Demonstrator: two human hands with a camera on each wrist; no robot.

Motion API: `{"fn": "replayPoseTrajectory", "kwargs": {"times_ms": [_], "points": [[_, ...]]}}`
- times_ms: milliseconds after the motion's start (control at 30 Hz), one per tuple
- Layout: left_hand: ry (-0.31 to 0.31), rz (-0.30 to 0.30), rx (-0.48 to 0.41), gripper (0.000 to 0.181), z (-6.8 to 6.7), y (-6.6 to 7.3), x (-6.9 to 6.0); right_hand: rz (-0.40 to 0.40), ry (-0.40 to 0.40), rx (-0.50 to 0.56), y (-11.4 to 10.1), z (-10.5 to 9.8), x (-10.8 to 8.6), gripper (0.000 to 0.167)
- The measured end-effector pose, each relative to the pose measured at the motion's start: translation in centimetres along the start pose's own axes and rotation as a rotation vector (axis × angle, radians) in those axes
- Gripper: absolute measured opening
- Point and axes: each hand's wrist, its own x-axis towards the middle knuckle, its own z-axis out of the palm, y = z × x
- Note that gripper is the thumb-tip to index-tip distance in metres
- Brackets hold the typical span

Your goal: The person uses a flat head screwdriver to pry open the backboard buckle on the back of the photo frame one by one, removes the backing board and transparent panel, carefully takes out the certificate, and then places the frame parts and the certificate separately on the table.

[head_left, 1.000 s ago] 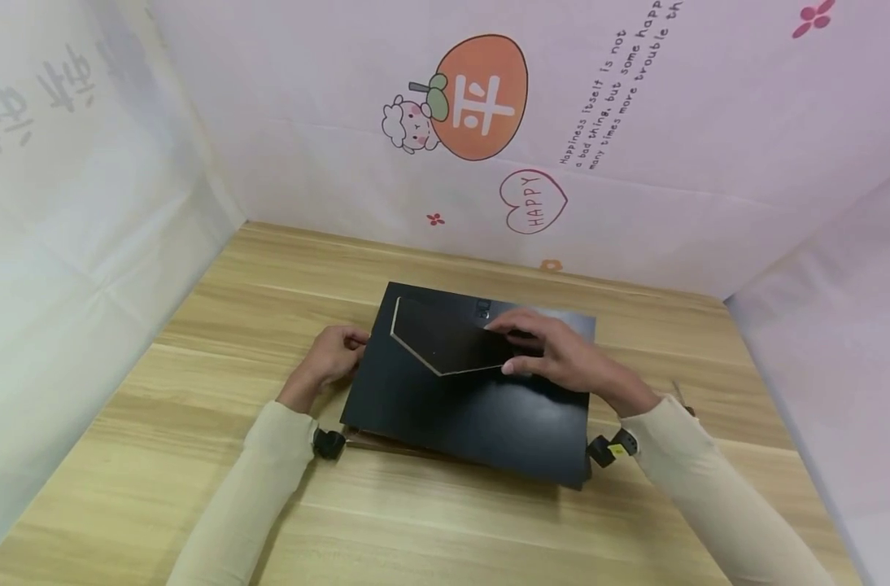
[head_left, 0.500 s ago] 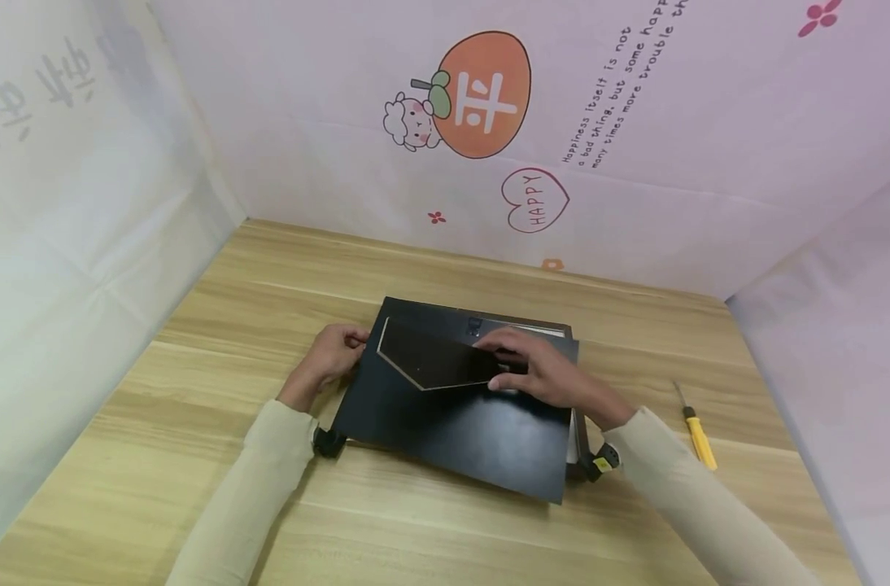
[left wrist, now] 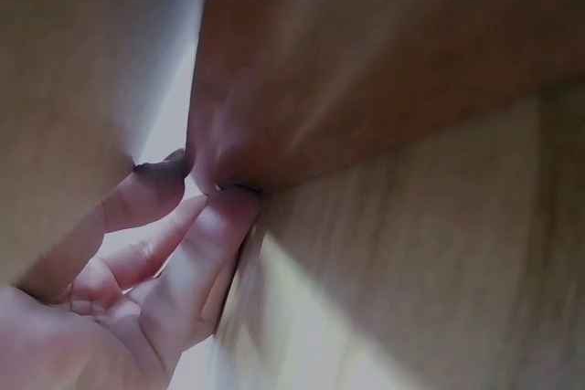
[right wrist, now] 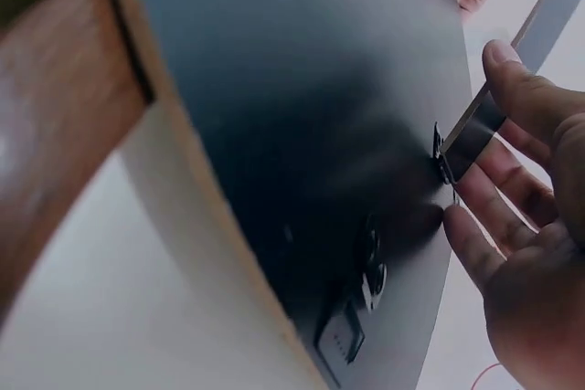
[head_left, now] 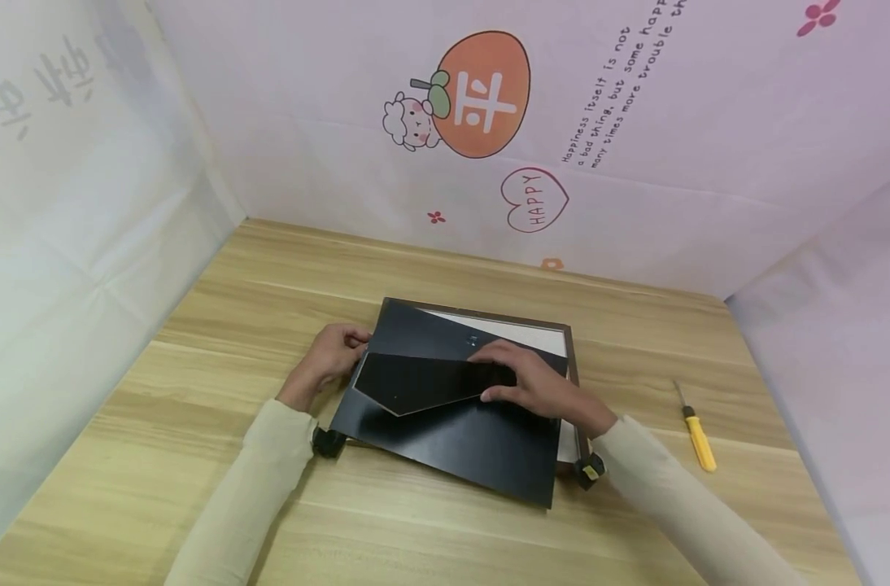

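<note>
A black board lies askew over a brown frame, whose white inside shows along the far and right sides. My right hand grips the black pointed flap standing on the board. In the right wrist view, thumb and fingers of the right hand pinch the flap, and the board is tilted above the frame. My left hand holds the frame's left edge; in the left wrist view its fingers touch the brown frame corner.
A yellow-handled screwdriver lies on the wooden table, right of the frame. Printed white cloth walls stand behind and at both sides. Small black fittings sit on the board.
The right hand has moved the board left and toward the body, uncovering the frame's far and right sides. The left hand stays in place. The screwdriver, first mostly hidden by the sleeve, shows fully.
</note>
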Motion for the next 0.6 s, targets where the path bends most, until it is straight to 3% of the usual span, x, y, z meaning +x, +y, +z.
{"fn": "replayPoseTrajectory", "kwargs": {"times_ms": [267, 600], "points": [[-0.006, -0.003, 0.025, 0.022, -0.1, -0.2, -0.1, 0.067, -0.048, -0.060, -0.1, 0.8, 0.5, 0.046], [0.001, -0.003, 0.026, 0.022, -0.1, -0.2, 0.0, 0.054, -0.056, -0.106, -0.2, 1.2, 0.7, 0.046]]}}
